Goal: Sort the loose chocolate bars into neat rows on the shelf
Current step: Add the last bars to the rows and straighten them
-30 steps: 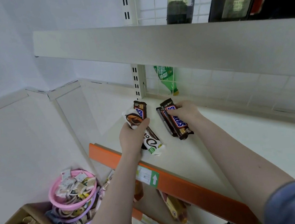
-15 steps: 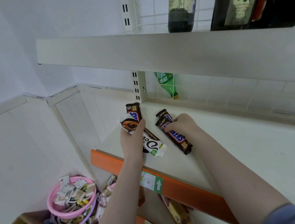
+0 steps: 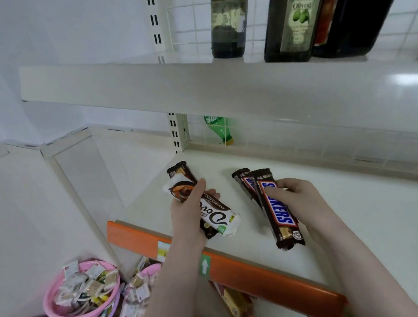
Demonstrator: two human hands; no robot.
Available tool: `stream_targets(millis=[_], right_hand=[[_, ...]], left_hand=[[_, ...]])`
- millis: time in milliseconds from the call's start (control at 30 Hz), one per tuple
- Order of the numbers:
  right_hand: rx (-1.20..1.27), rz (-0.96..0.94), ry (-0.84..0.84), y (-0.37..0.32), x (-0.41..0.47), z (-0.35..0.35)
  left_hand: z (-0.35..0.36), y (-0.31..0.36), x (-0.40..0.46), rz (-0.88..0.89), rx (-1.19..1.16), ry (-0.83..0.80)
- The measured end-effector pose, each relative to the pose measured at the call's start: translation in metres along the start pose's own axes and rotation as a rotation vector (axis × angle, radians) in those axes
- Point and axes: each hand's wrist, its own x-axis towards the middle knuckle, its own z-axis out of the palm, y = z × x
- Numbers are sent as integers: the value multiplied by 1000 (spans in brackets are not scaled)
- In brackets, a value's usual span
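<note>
My left hand (image 3: 189,217) grips a white and brown Dove bar (image 3: 218,214) stacked on a dark Snickers bar (image 3: 181,171), just above the white shelf (image 3: 347,222) near its left end. My right hand (image 3: 298,197) holds two brown Snickers bars, the top one (image 3: 279,214) with its blue lettering up and a second one (image 3: 244,181) tucked under it, sticking out at the far end. The two bundles are apart, with a stretch of bare shelf between them.
An orange price rail (image 3: 263,275) runs along the shelf's front edge. Dark bottles (image 3: 228,20) stand on the shelf above, and a green bottle (image 3: 219,129) lies behind the wire back. Pink baskets (image 3: 83,293) of small packets sit lower left; a packet (image 3: 237,305) lies on the shelf below.
Both hands have drawn back toward the shelf's front edge with their bars. The right hand's Snickers pair has swung more lengthwise and moved away from the left bundle.
</note>
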Motion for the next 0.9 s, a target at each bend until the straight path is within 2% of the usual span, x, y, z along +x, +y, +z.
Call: stream_targets(millis=[233,467,700,900], right_hand=[[253,-25,64,8,-44,-69],[286,-33,44,44,-95,-170],[170,-26,145,101,-153,-314],[231,5,300,130,-208,-398]], left_hand=[[64,-45,-46,-169,-56,-78],[152,-123,-126,-376,-182,-282],[246,-222,-233,-487,-120,-344],[295,-271,-306,-546,-160,-429]])
